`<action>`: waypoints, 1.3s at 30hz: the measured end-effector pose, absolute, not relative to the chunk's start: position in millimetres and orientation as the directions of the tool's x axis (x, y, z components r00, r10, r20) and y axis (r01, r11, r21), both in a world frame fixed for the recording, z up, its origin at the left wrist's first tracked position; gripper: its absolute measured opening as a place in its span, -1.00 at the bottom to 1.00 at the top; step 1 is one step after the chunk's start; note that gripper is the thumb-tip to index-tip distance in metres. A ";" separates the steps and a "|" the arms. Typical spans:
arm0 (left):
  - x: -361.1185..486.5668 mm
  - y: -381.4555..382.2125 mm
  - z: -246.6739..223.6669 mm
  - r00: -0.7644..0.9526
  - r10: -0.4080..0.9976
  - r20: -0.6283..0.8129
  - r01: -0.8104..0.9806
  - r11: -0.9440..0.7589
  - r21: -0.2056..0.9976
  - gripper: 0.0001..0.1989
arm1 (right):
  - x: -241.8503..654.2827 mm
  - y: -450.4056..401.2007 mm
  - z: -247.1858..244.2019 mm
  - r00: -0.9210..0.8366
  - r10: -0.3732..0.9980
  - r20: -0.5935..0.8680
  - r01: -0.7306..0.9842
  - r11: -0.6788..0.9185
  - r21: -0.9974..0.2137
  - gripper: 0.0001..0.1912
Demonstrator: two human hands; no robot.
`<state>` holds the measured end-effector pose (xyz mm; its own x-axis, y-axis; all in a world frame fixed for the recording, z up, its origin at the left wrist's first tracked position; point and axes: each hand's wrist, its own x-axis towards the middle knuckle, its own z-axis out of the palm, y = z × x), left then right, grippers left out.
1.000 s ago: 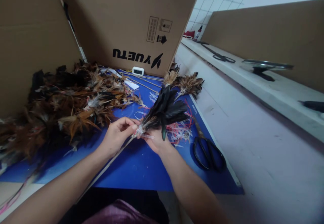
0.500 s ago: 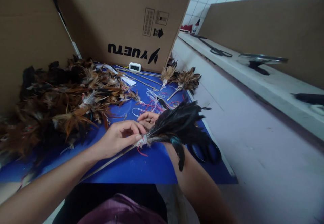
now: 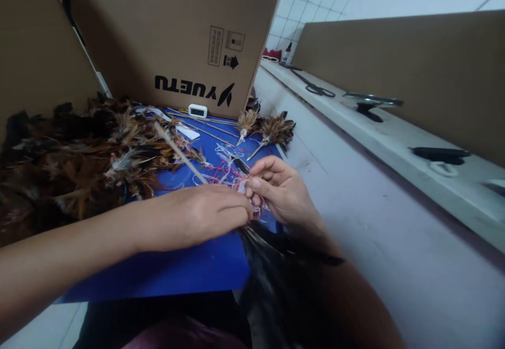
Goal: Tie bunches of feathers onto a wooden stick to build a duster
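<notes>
A bundle of long black feathers (image 3: 272, 280) on a thin stick (image 3: 179, 152) hangs toward the person's lap, with the stick pointing up and left. My left hand (image 3: 201, 215) is closed round the bundle where feathers and stick meet; its fingertips are partly hidden. Close to its right, my right hand (image 3: 282, 188) pinches with thumb and index finger beside a whitish binding; what exactly lies in the pinch is too small to tell. Red and white string scraps (image 3: 226, 167) lie on the blue table top (image 3: 165, 273) behind the hands.
Brown and black feather bundles (image 3: 79, 170) are heaped at the left. Two small feather bundles (image 3: 276, 128), loose sticks (image 3: 213, 128) and a white digital device (image 3: 198, 111) lie at the back. A cardboard box (image 3: 165, 33) stands behind. Scissors (image 3: 319, 91) rest on the right ledge (image 3: 379, 144).
The feather bundle has swung round: its feathers now point down toward the lap and its stick up-left. My left hand has turned over onto it; my right hand has come out from behind the feathers.
</notes>
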<state>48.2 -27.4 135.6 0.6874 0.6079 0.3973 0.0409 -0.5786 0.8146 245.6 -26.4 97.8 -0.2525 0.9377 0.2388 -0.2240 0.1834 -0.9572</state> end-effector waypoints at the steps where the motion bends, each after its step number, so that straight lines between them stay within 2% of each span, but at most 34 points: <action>1: 48.8 -22.7 131.5 0.726 0.587 0.359 0.067 -0.580 0.812 -0.88 | 243.8 -26.9 91.0 -0.193 0.951 0.240 -0.261 0.187 -0.947 -0.83; 3: 47.6 -12.8 118.1 0.755 0.579 0.307 0.088 -0.555 0.827 -0.89 | 236.8 -25.8 72.4 -0.093 0.974 0.208 -0.350 0.163 -0.923 -0.79; 6: 40.5 0.8 88.9 0.772 0.557 0.305 0.086 -0.567 0.819 -0.89 | 221.6 -21.2 40.1 0.007 0.996 0.084 -0.488 0.077 -0.870 -0.69; 10: 26.8 13.7 48.8 0.840 0.436 0.322 0.140 -0.749 0.648 -0.83 | 204.0 -18.3 7.7 0.073 0.996 -0.060 -0.555 -0.009 -0.831 -0.61; 15: 16.8 23.2 17.8 0.851 0.341 0.398 0.138 -0.878 0.458 -0.82 | 193.7 -21.7 -8.4 0.080 0.993 -0.090 -0.505 -0.038 -0.863 -0.61; 19: 14.6 21.9 5.7 0.818 0.326 0.474 0.211 -0.937 0.280 -0.87 | 189.6 -25.0 -9.9 0.098 0.989 -0.115 -0.509 -0.049 -0.860 -0.63; 21: 14.5 18.7 1.2 0.799 0.353 0.487 0.269 -0.934 0.237 -0.89 | 188.0 -26.5 -9.0 0.094 0.987 -0.129 -0.513 -0.063 -0.856 -0.63; 29: 17.1 7.5 -9.4 0.719 0.563 0.408 0.384 -0.811 0.442 -0.87 | 186.1 -23.6 -1.6 0.051 0.975 -0.214 -0.416 -0.174 -0.892 -0.68; 32: 16.7 4.2 -11.6 0.694 0.617 0.371 0.440 -0.771 0.460 -0.84 | 185.6 -17.4 0.2 -0.011 0.972 -0.233 -0.363 -0.221 -0.905 -0.69; 36: 15.5 0.2 -15.2 0.634 0.652 0.416 0.504 -0.756 0.417 -0.85 | 182.4 -13.8 -4.0 -0.002 0.977 -0.212 -0.365 -0.198 -0.910 -0.73; 39: 15.5 -1.1 -17.4 0.615 0.653 0.442 0.481 -0.755 0.445 -0.88 | 181.0 -16.2 -7.3 0.019 0.981 -0.193 -0.386 -0.171 -0.907 -0.75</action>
<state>15.5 -1.1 -17.4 0.6152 0.6528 0.4419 0.4813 -0.7550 0.4453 181.0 -16.2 -7.3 0.0190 0.9810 -0.1930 -0.3857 -0.1709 -0.9067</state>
